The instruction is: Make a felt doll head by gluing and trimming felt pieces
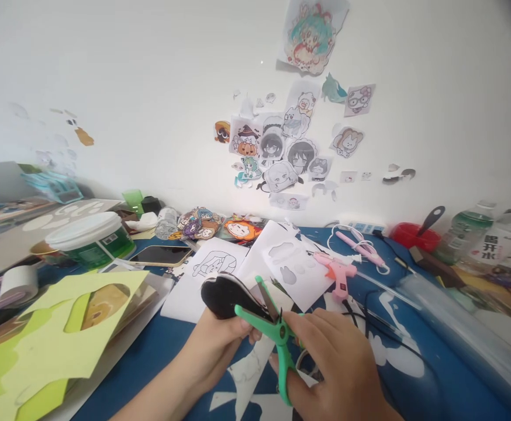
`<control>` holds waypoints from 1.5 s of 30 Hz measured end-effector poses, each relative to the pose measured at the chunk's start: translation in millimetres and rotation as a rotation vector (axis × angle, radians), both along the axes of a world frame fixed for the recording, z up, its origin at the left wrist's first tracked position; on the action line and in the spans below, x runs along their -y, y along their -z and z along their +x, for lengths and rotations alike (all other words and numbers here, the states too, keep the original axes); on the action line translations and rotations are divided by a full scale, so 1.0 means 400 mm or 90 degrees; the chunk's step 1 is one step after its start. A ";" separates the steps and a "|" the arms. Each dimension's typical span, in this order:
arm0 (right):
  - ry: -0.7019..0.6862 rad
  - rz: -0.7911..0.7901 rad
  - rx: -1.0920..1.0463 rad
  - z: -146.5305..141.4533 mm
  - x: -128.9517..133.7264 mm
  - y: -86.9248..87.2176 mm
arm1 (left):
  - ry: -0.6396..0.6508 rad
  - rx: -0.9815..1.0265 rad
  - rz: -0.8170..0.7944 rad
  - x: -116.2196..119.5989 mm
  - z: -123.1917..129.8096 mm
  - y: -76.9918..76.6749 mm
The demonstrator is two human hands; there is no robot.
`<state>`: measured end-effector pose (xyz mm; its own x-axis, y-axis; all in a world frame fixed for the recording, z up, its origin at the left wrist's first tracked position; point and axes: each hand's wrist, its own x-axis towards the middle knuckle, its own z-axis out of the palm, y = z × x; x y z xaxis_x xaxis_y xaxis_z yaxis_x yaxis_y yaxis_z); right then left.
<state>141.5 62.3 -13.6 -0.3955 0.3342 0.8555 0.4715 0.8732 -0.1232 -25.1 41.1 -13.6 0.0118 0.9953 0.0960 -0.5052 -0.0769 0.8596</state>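
Near the centre, my left hand [223, 345] is closed around the lower edge of a black, rounded cutout piece [229, 298] with a pale layered rim. My right hand [332, 362] holds green scissors [282, 332] by the handles. The scissor blades are spread apart and lie against the right side of the black piece, close to my left fingertips. Behind the piece, a white sheet with a line drawing [216, 260] rests on the blue table [150, 356]. White paper scraps [249, 374] lie below my hands.
Yellow-green cut sheets [62, 345] cover the left front, with a white-lidded tub [86, 234] and phone [161, 255] behind. A pink glue gun [337, 275] with black cables, a clear plastic roll [466, 333], a red bowl [413, 237] and bottles [466, 234] are at right.
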 end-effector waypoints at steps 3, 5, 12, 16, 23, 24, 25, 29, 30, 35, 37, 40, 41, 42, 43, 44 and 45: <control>-0.014 -0.022 -0.007 -0.002 0.001 -0.002 | 0.010 0.015 -0.012 0.001 0.001 0.005; -0.018 -0.024 -0.006 -0.001 0.001 -0.004 | 0.011 0.013 -0.015 0.001 0.001 0.006; -0.005 -0.008 0.010 0.000 0.001 -0.003 | 0.014 0.007 -0.026 -0.004 -0.001 0.004; -0.007 -0.003 0.011 -0.002 0.000 -0.002 | 0.021 0.025 -0.019 -0.004 0.000 0.006; 0.008 0.013 0.019 0.002 -0.004 -0.003 | 0.019 0.030 -0.025 -0.007 -0.003 0.012; 0.010 0.016 0.021 0.001 -0.004 -0.004 | 0.015 0.028 -0.027 -0.006 -0.003 0.011; 0.011 0.016 0.024 0.001 -0.005 -0.005 | 0.011 0.025 -0.031 -0.006 -0.004 0.010; 0.012 0.021 0.037 0.003 -0.005 -0.011 | -0.012 0.002 -0.046 -0.004 -0.008 0.004; 0.014 0.022 0.038 0.003 -0.006 -0.011 | -0.015 -0.007 -0.044 -0.005 -0.009 0.003; 0.024 -0.002 0.044 0.008 -0.014 -0.010 | -0.042 -0.073 0.004 -0.010 -0.016 -0.003; 0.022 -0.012 0.047 0.009 -0.015 -0.010 | -0.059 -0.112 0.023 -0.012 -0.018 -0.006; 0.014 -0.020 0.043 0.008 -0.013 -0.010 | -0.063 -0.133 0.032 -0.011 -0.019 -0.011; 0.012 -0.017 0.039 0.007 -0.012 -0.010 | -0.059 -0.129 0.031 -0.009 -0.019 -0.013; 0.013 -0.010 0.036 0.006 -0.011 -0.010 | -0.055 -0.125 0.029 -0.008 -0.018 -0.015; 0.015 0.001 0.032 0.005 -0.010 -0.009 | -0.052 -0.121 0.026 -0.006 -0.017 -0.017; 0.018 0.014 0.031 0.005 -0.009 -0.009 | -0.050 -0.116 0.024 -0.004 -0.015 -0.019; 0.022 0.024 0.031 0.004 -0.008 -0.008 | -0.048 -0.111 0.022 -0.002 -0.014 -0.021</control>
